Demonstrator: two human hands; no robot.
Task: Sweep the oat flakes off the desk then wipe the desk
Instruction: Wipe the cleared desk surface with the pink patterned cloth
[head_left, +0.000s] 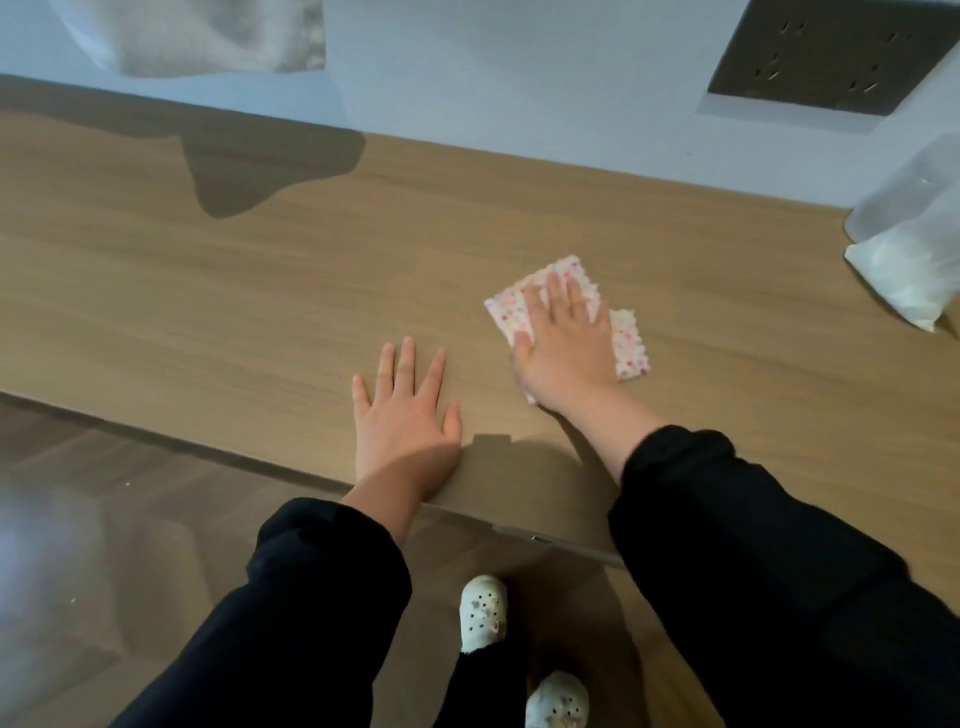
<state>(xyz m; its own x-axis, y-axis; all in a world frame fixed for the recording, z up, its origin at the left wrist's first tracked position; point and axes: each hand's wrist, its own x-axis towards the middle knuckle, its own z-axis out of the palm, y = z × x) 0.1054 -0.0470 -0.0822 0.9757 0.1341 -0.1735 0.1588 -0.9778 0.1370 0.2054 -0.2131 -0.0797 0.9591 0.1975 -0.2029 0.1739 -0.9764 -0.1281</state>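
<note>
A small white cloth with coloured dots (628, 340) lies flat on the wooden desk (234, 291), right of centre. My right hand (563, 345) presses down on the cloth with fingers spread, covering most of it. My left hand (402, 410) rests palm down on the bare desk near the front edge, fingers apart, holding nothing. I see no oat flakes on the desk surface in view.
A translucent plastic bag (914, 254) sits at the desk's far right against the white wall. A dark socket panel (826, 52) is on the wall above. Pale fabric (192, 36) hangs at the top left. Wooden floor and my white shoes (483, 610) lie below the desk edge.
</note>
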